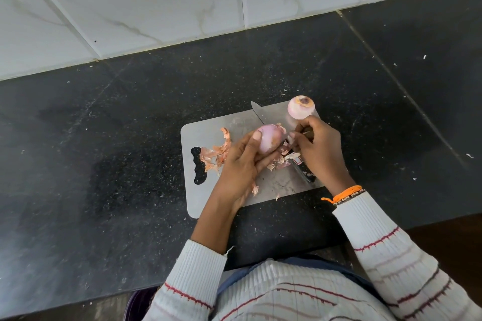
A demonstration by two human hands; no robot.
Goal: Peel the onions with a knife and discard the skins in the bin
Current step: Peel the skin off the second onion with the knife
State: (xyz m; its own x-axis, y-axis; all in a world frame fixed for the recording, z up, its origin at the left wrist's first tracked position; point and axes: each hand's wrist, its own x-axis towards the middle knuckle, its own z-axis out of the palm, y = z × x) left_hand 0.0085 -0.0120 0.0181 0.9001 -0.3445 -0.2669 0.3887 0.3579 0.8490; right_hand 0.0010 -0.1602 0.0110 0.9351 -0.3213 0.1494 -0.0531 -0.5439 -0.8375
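Observation:
My left hand (245, 161) grips a pale pink, partly peeled onion (268, 139) just above the grey cutting board (193, 190). My right hand (319, 150) is right beside it, its fingertips pinching a pale bit of onion skin (290, 138) at the onion's right side. The knife (258, 113) lies flat on the board. Its blade points to the far left, and its dark handle (303, 173) lies under my right hand, held by neither hand. A second, peeled onion (301, 107) sits at the board's far right corner. Loose orange skins (217, 155) lie on the board's left part.
The board lies on a dark speckled counter (104, 151) with a white tiled wall (156, 2) behind it. More skin scraps (280, 161) lie under my hands. A purple bin rim (138, 302) shows below the counter's front edge at the lower left.

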